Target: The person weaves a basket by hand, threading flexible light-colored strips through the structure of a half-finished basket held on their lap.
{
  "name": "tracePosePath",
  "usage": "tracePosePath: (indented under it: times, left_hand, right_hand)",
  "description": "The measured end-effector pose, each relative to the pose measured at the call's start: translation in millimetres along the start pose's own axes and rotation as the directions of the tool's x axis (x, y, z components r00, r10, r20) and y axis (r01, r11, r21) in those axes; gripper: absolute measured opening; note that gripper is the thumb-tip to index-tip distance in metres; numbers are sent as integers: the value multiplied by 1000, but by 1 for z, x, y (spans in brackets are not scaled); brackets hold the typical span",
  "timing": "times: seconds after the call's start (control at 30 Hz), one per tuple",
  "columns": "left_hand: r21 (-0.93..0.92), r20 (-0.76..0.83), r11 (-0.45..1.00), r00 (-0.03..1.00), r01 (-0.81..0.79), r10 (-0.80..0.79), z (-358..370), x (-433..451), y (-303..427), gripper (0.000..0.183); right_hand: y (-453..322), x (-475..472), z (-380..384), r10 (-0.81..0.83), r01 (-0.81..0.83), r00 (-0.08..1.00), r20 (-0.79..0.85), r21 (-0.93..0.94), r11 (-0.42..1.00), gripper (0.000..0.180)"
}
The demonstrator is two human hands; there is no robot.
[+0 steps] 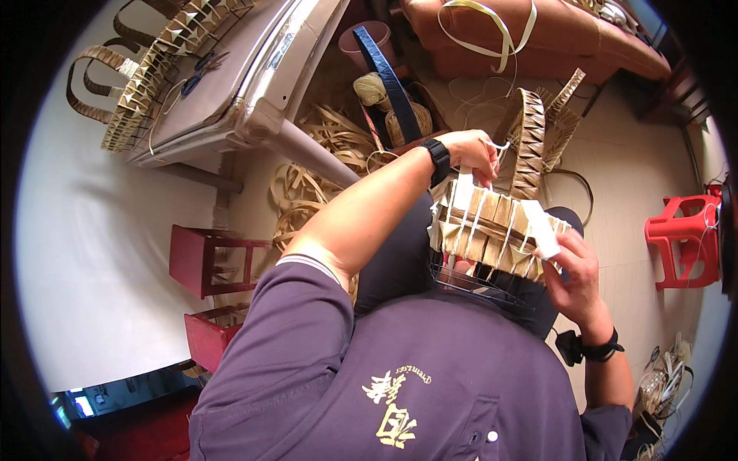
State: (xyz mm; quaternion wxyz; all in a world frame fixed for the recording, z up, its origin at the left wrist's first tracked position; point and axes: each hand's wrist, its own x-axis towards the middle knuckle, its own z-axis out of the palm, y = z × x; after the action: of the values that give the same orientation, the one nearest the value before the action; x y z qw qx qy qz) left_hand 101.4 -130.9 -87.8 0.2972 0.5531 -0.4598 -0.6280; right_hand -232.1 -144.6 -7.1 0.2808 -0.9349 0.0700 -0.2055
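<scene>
A basket of woven leaf strips on a dark wire frame (490, 230) rests on my lap, its wrapped handle (529, 144) rising away from me. White cord crosses its side in several wraps. My left hand (477, 155) is at the basket's far left edge, its fingers pinching a white cord (497, 145). My right hand (573, 274) is at the right end, fingers against a folded white strip (541, 230) that lies over the rim. Another white strip (463, 187) stands by my left fingers. What lies under the right fingertips is partly hidden.
Beyond my knees stands a box with a blue handle (392, 86) and balls of cord. Loose flat strips (300, 196) cover the floor at left, near a table (213, 98) bearing scissors (199, 72). A red stool (686, 242) stands right; a sofa (553, 46) is ahead.
</scene>
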Motion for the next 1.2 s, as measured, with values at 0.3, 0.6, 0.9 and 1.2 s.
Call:
tracePosePath:
  times: [0.3, 0.6, 0.9, 1.2]
  left_hand:
    - [715, -387, 639, 922, 283, 25, 3, -16, 12, 55]
    - [881, -426, 463, 266, -94, 865, 91, -137, 41, 27]
    - [840, -392, 541, 637, -48, 664, 169, -143, 11, 33]
    - [803, -454, 593, 711, 65, 537, 178, -110, 3, 24]
  right_hand:
    - [-12, -12, -6, 119, -469, 793, 597, 474, 745, 42]
    - [7, 6, -16, 325, -333, 943, 72, 252, 909, 22]
    - [30, 83, 9, -136, 135, 988, 78, 27, 991, 27]
    - [45, 80, 4, -107, 81, 969, 222, 124, 989, 19]
